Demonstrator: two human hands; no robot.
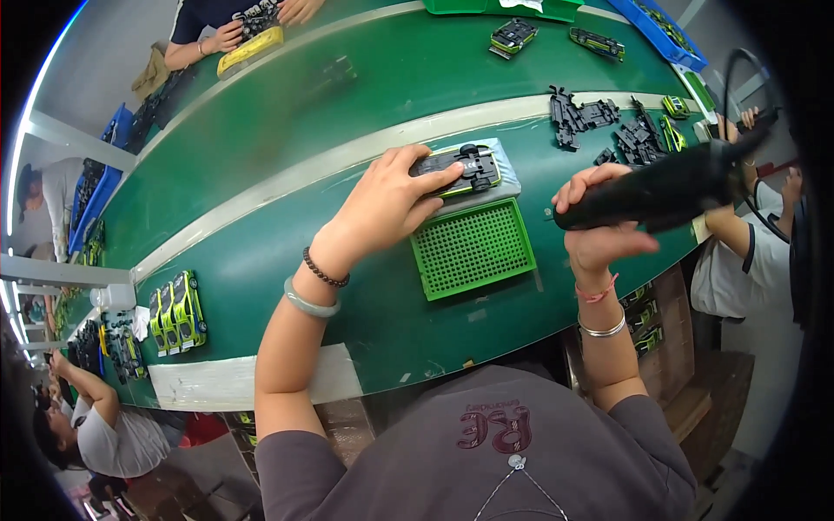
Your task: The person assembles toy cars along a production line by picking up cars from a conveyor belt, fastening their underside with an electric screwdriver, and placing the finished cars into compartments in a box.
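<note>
My left hand (391, 195) grips a toy car (473, 170) that lies upside down, its black underside up and yellow-green body at the edges. Under the car is a light blue pad (506, 184) on the green bench. My right hand (599, 213) is wrapped round a black electric screwdriver (660, 191), tilted with its tip to the left and a cord looping at its far end. The tip points toward the car but is apart from it. A shallow green perforated basket (473, 247) lies just below the pad, between my hands.
Black chassis parts (582, 115) and small car bodies (673, 135) lie at the right. Several finished-looking cars (175, 314) stand at the left. Beyond a pale strip runs a green belt (382, 74) bearing upturned cars (513, 36). A co-worker's hands (228, 36) hold parts across it.
</note>
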